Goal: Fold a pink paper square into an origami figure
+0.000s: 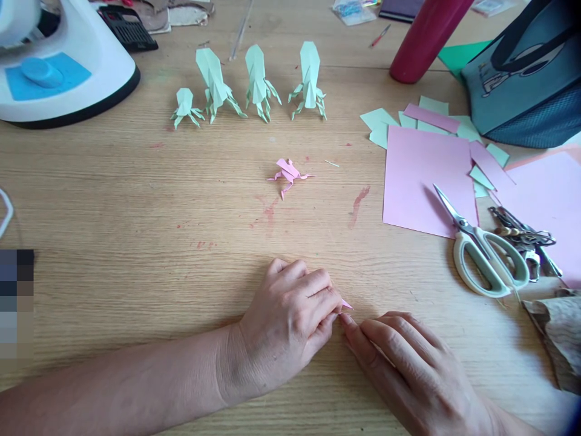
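Left hand (293,315): was pinched on small pink paper piece (347,304) | Right hand (408,357): fingertips sat at its 6 o'clock, grip couldn't be told | From piece: pink figure (288,172) lay at 11 o'clock, scissors (488,251) at 2

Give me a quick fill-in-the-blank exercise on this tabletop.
Beyond the pink origami figure stand ____ pale green origami figures.
The scissors lie with their blades over a ____ paper sheet.
A pink paper tip pokes out from the fingers of the ____ hand.

Missing words: four; pink; left.
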{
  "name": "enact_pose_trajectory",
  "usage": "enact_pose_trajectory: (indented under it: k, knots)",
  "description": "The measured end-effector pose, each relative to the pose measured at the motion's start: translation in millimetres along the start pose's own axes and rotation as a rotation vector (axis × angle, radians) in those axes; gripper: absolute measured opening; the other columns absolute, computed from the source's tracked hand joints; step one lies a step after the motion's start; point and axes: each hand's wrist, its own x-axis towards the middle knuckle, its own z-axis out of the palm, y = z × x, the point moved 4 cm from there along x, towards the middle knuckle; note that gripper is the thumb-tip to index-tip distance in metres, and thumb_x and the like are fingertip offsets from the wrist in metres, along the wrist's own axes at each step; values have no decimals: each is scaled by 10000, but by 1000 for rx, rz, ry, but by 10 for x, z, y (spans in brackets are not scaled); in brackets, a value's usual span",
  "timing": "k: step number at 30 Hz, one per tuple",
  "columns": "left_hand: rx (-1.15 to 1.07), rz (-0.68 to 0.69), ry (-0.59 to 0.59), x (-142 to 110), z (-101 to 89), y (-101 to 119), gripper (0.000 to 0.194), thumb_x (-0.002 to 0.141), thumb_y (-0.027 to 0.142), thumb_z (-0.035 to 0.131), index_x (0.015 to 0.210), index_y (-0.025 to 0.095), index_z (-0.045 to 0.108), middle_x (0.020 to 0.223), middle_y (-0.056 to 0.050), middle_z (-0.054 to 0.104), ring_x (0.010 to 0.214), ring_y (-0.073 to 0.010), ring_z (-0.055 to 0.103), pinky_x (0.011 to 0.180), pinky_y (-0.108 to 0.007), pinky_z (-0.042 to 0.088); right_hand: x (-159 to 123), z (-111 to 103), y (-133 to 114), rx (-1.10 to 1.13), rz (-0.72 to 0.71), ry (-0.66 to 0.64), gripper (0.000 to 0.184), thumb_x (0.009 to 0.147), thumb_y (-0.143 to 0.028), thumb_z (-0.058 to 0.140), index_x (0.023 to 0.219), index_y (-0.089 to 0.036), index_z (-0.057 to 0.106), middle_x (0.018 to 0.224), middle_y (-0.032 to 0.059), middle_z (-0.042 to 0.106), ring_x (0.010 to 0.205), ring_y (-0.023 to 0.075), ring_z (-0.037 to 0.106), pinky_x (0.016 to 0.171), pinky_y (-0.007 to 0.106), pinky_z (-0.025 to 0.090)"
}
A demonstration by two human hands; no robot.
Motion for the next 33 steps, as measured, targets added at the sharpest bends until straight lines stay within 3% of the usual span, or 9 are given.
enact_pose_trajectory:
  k: [5, 21, 33]
  knots:
    - [-7, 10, -16, -21, 7, 1, 117, 939, 159, 586, 907, 210, 686, 900, 14, 690, 846, -184, 559, 781, -363, 339, -28, 2, 8, 0, 0, 7, 338, 927, -18, 423, 1132, -8, 692, 900, 145, 693, 745, 204, 624, 686, 358, 565]
    - [-45, -40, -19, 19, 9, -6, 138, 919, 161, 561, 860, 189, 682, 875, -12, 656, 884, -201, 559, 787, -367, 335, -14, 4, 9, 9, -3, 7, 301, 946, -31, 432, 1101, -15, 689, 855, 128, 685, 715, 209, 609, 660, 362, 537]
    - [-9, -34, -15, 43, 26, -10, 104, 904, 147, 594, 836, 180, 665, 865, -13, 643, 881, -197, 555, 763, -354, 332, -28, 45, 17, 68, 44, 24, 321, 987, -60, 408, 1215, -18, 631, 916, 136, 679, 768, 211, 597, 695, 356, 514]
